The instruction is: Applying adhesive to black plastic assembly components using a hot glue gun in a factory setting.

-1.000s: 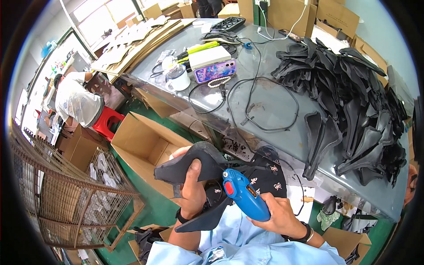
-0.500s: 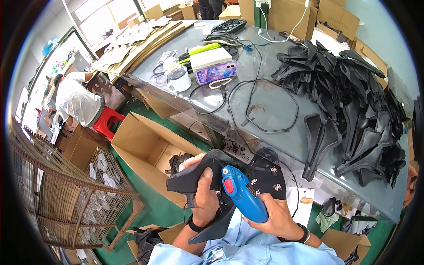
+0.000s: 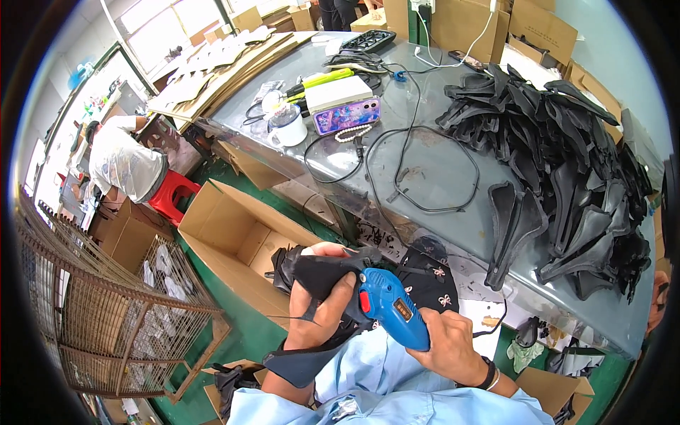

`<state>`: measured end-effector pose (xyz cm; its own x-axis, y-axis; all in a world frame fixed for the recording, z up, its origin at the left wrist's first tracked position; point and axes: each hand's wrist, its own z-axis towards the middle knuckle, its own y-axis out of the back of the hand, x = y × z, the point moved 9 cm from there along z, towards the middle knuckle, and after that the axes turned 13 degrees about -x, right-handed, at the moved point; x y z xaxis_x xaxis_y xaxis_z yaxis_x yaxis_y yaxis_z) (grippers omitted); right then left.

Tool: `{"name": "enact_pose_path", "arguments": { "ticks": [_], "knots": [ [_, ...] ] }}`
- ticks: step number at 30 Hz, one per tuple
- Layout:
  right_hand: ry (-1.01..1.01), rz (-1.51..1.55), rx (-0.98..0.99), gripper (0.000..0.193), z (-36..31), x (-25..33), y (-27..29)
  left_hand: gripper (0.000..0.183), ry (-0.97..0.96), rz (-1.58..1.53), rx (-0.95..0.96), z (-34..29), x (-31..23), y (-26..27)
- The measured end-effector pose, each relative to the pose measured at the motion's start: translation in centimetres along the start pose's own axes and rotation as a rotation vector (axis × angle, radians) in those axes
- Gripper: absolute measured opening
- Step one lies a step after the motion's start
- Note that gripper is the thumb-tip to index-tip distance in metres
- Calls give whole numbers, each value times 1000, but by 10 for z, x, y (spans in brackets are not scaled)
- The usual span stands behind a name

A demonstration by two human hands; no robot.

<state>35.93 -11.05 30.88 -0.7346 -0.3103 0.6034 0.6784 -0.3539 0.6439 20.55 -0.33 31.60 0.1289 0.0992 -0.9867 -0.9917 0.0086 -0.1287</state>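
Observation:
Near my lap, my left hand (image 3: 324, 310) is closed around a black, bicycle-saddle-shaped piece (image 3: 319, 275). A wide black flap of it (image 3: 301, 365) hangs below, over my left forearm. My right hand (image 3: 448, 346) grips a blue handheld power tool (image 3: 393, 303) with a red button and a small display. The tool's head is against or very close to the black piece's edge; its working tip is hidden. On the table to the right, a heap of similar black pieces (image 3: 538, 134) is piled up, with one piece (image 3: 513, 227) lying toward its near side.
The grey table (image 3: 453, 237) carries a looped black cable (image 3: 476, 170), a white mug (image 3: 287, 127) and a purple-patterned phone (image 3: 347, 115). An open cardboard box (image 3: 219, 223) stands left of my hands, beside a wire cage cart (image 3: 134, 326). Another person (image 3: 124, 159) sits at the far left.
My left hand has turned the black piece, and its hanging flap has swung left over my forearm. The blue tool has shifted slightly and rolled, so its display shows more.

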Motion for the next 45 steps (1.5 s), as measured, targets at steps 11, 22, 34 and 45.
{"name": "enact_pose_path", "arguments": {
  "ticks": [11, 22, 34, 45],
  "knots": [
    [27, 123, 27, 55, 5, 8, 3, 35, 10, 135, 331, -5, 8, -19],
    [-180, 258, -156, 50, 31, -15, 19, 60, 340, 163, 898, -65, 44, -63],
    [-544, 500, -293, 54, 27, -57, 18, 46, 546, -545, 49, -58, 65, -41],
    [-88, -27, 15, 49, -19, -30, -7, 33, 254, -416, -405, -2, 11, 40]
  ]
}}
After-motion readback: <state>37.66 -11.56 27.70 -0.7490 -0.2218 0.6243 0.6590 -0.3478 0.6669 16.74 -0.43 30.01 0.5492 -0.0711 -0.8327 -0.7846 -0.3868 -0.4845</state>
